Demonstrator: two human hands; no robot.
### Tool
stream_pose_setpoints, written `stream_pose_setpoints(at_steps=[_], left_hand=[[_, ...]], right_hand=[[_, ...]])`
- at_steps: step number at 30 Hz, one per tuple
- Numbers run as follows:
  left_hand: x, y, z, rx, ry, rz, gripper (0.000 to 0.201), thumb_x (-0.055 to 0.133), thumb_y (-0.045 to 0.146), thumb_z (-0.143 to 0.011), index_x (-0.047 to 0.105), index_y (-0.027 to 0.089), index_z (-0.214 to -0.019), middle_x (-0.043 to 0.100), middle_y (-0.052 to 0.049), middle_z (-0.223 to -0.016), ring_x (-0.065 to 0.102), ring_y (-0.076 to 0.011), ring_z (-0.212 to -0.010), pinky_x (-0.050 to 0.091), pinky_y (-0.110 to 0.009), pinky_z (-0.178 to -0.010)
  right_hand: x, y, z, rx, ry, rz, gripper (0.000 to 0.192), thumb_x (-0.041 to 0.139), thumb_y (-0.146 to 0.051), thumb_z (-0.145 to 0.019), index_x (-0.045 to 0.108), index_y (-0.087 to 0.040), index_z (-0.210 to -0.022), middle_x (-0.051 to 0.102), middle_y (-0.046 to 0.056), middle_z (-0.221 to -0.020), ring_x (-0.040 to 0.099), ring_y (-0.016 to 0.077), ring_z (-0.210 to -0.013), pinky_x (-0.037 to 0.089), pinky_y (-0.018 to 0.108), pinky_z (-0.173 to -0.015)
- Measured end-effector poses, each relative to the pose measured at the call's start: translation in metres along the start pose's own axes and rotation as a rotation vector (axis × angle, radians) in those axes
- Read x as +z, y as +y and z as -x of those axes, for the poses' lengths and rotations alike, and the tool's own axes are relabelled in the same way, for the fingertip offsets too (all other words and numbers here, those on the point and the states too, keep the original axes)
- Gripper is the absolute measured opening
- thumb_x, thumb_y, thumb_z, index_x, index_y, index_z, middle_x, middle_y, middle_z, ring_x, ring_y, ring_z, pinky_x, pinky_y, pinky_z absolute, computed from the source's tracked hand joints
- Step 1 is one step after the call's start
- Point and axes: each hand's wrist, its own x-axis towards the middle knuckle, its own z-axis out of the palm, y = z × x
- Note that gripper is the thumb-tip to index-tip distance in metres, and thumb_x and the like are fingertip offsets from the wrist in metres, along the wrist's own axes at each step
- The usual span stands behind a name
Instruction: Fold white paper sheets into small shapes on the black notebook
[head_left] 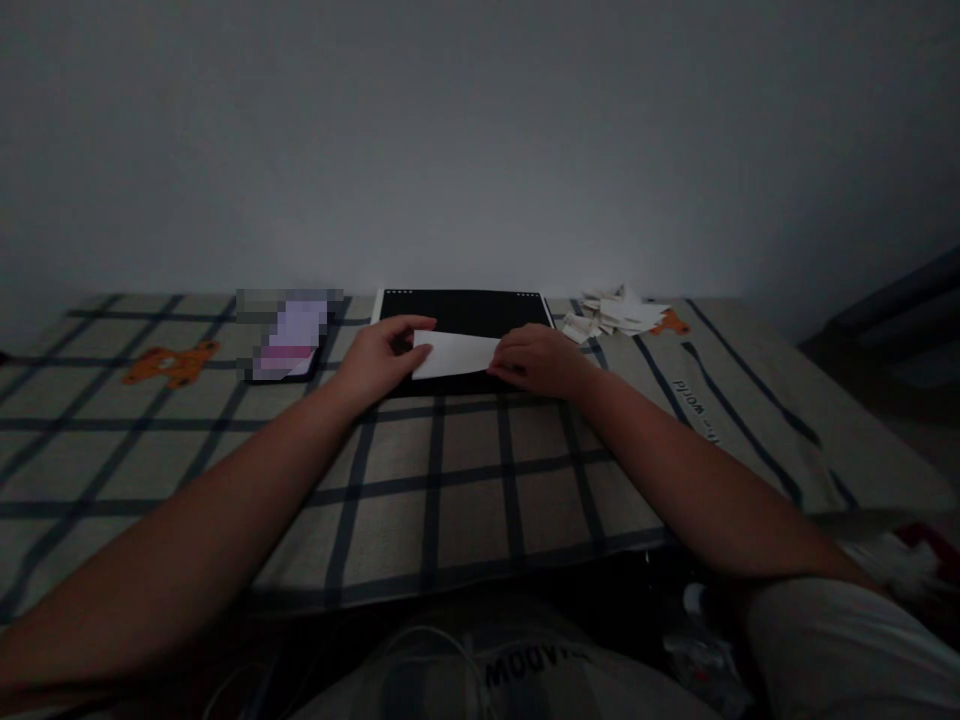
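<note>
Between my two hands a strip of white paper (456, 355) is stretched sideways, slightly curved along its lower edge. My left hand (380, 357) pinches its left end between thumb and fingers. The right end is gripped by my right hand (544, 360), with the fingers curled over it. Beneath the strip lies a flat black sheet (465, 312) with a pale border on its sides and rows of small white marks at its top corners. To the right of it is a pile of white paper pieces (619, 312).
A phone (294, 340) with a lit, blurred screen lies left of the black sheet. The table has a checked cloth (469, 500) with orange bear prints (171, 363). A pale wall (465, 150) rises behind it. Below the front edge, a clear plastic bottle (701, 645) shows at right.
</note>
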Motion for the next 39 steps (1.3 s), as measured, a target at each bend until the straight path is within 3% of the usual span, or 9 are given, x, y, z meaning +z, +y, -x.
stream_pose_setpoints(at_steps=[8,14,22,25,30,32,35,39], left_hand=[[-0.001,0.006,0.001,0.000,0.004,-0.025,0.047,0.068,0.037,-0.082,0.072,0.019,-0.126,0.072,-0.006,-0.098,0.064,-0.0187,-0.078,0.052,-0.033,-0.075],[-0.001,0.006,0.001,-0.032,0.057,0.065,0.044,0.057,0.049,-0.092,0.074,0.020,-0.120,0.075,-0.008,-0.112,0.067,-0.0249,-0.098,0.053,-0.038,-0.089],[0.002,0.007,-0.001,-0.076,0.058,0.183,0.041,0.052,0.039,-0.092,0.071,0.021,-0.123,0.071,-0.008,-0.127,0.064,-0.0262,-0.116,0.053,-0.039,-0.099],[0.000,0.006,-0.003,-0.007,0.089,0.108,0.041,0.051,0.040,-0.094,0.068,0.021,-0.126,0.068,-0.008,-0.129,0.061,-0.0265,-0.120,0.052,-0.040,-0.101],[-0.008,0.014,0.003,0.251,0.184,-0.185,0.038,0.046,0.040,-0.099,0.066,0.026,-0.127,0.061,-0.006,-0.142,0.050,-0.0264,-0.135,0.037,-0.047,-0.117],[-0.011,0.020,0.007,0.363,0.135,-0.253,0.039,0.045,0.039,-0.100,0.066,0.026,-0.130,0.061,-0.007,-0.143,0.050,-0.0278,-0.136,0.034,-0.049,-0.118],[-0.010,0.026,0.011,0.494,-0.039,-0.333,0.042,0.044,0.040,-0.100,0.067,0.024,-0.131,0.067,-0.008,-0.135,0.054,-0.0291,-0.132,0.034,-0.049,-0.116],[-0.007,0.027,0.011,0.507,-0.186,-0.416,0.047,0.041,0.043,-0.100,0.069,0.021,-0.130,0.073,-0.010,-0.124,0.060,-0.0306,-0.120,0.039,-0.049,-0.107]], right_hand=[[0.001,0.000,0.001,-0.018,0.042,-0.125,0.027,0.057,-0.032,-0.100,0.077,-0.016,-0.091,0.074,0.010,-0.090,0.064,0.0197,-0.083,0.043,0.031,-0.074],[0.003,-0.001,0.003,0.016,0.095,-0.193,0.031,0.053,-0.035,-0.101,0.073,-0.017,-0.087,0.072,0.009,-0.088,0.064,0.0187,-0.082,0.044,0.031,-0.073],[0.004,0.001,0.003,0.188,0.180,-0.278,0.030,0.050,-0.038,-0.099,0.070,-0.017,-0.089,0.071,0.008,-0.085,0.061,0.0178,-0.077,0.042,0.030,-0.070],[0.002,0.000,0.002,0.308,0.203,-0.302,0.030,0.051,-0.038,-0.098,0.071,-0.018,-0.091,0.071,0.006,-0.082,0.060,0.0167,-0.073,0.041,0.029,-0.068],[0.001,-0.001,-0.001,0.441,0.283,-0.345,0.029,0.055,-0.040,-0.096,0.072,-0.017,-0.090,0.067,0.002,-0.071,0.053,0.0138,-0.061,0.038,0.028,-0.062],[0.001,-0.001,-0.002,0.457,0.315,-0.368,0.028,0.057,-0.040,-0.094,0.072,-0.017,-0.088,0.067,0.002,-0.071,0.053,0.0135,-0.061,0.039,0.028,-0.062],[0.002,-0.001,-0.004,0.488,0.343,-0.407,0.026,0.059,-0.040,-0.093,0.072,-0.018,-0.087,0.069,0.003,-0.074,0.054,0.0138,-0.062,0.040,0.029,-0.063],[0.004,0.002,-0.004,0.568,0.398,-0.518,0.026,0.062,-0.042,-0.090,0.072,-0.019,-0.086,0.070,0.004,-0.077,0.057,0.0155,-0.066,0.043,0.030,-0.065]])
